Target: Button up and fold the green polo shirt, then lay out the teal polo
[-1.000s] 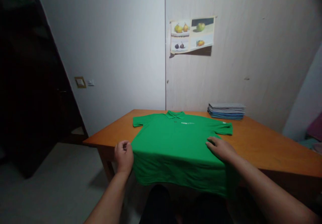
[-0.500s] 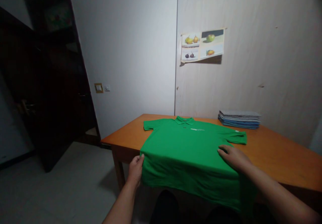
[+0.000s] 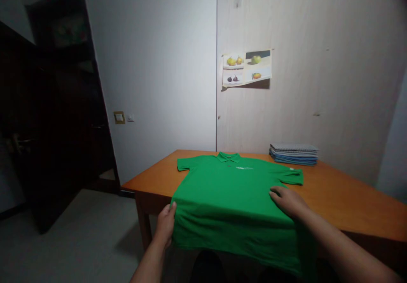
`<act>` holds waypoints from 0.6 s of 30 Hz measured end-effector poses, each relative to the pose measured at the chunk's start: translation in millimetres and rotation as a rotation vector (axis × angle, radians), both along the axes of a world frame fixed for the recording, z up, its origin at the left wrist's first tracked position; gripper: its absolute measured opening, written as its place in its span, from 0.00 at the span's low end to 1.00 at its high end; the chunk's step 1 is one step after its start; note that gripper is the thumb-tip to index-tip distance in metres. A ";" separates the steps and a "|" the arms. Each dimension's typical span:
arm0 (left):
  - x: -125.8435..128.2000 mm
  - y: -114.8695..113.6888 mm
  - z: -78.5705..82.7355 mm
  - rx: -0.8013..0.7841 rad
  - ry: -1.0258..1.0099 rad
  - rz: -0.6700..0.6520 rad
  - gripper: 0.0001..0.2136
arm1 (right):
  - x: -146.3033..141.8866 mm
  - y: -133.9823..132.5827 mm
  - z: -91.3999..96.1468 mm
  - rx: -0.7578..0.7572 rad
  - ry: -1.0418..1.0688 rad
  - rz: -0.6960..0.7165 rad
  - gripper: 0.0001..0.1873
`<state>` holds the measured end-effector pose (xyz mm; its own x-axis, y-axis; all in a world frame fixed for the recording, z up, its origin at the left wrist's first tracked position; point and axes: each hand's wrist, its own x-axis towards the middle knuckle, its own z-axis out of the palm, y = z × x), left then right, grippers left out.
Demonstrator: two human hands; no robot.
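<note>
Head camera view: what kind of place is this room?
Probably a plain room in a home: a green short-sleeved polo shirt lies spread on an orange-brown wooden table, a stack of folded grey and blue cloths sits by the wall, and a paper sheet of fruit pictures hangs above.

Shirt (image 3: pixel 229 190) on surface (image 3: pixel 343 202), hem over near edge, stack (image 3: pixel 294 153) behind right, poster (image 3: pixel 247 68) on wall

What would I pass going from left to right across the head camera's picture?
Dark door → wall switch → left hand gripping the green shirt at its edge → shirt collar → right hand flat on the shirt.
</note>
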<state>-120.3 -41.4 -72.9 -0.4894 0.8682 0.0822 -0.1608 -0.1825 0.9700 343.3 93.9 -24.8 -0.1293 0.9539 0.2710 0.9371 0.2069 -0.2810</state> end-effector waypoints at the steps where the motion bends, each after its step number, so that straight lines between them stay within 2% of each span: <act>1: -0.3 0.0 0.3 -0.002 0.005 -0.004 0.26 | -0.3 0.1 0.4 -0.003 -0.006 -0.003 0.26; 3: -1.0 -0.1 0.8 -0.012 0.024 -0.019 0.27 | -1.3 -0.4 1.7 -0.005 -0.014 -0.006 0.25; 8: -1.8 -2.4 0.6 -0.070 0.171 0.085 0.30 | -6.7 -4.8 6.5 0.005 0.005 -0.014 0.24; 11: -3.8 -5.6 -3.6 -0.146 0.236 0.088 0.29 | -9.4 -6.9 9.0 0.016 0.030 -0.011 0.22; 14: -7.5 -8.7 -9.3 -0.214 0.276 0.069 0.27 | -8.1 -7.2 11.0 0.049 0.093 -0.026 0.21; 18: -9.7 -9.3 -10.8 -0.249 0.404 0.105 0.25 | -0.2 -8.1 15.3 0.107 0.230 -0.109 0.19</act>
<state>-130.1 -50.8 -83.7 -0.5475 0.8330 0.0796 0.2448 0.0685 0.9672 343.1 85.9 -9.5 0.0492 0.9232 0.3811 0.8694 0.1482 -0.4714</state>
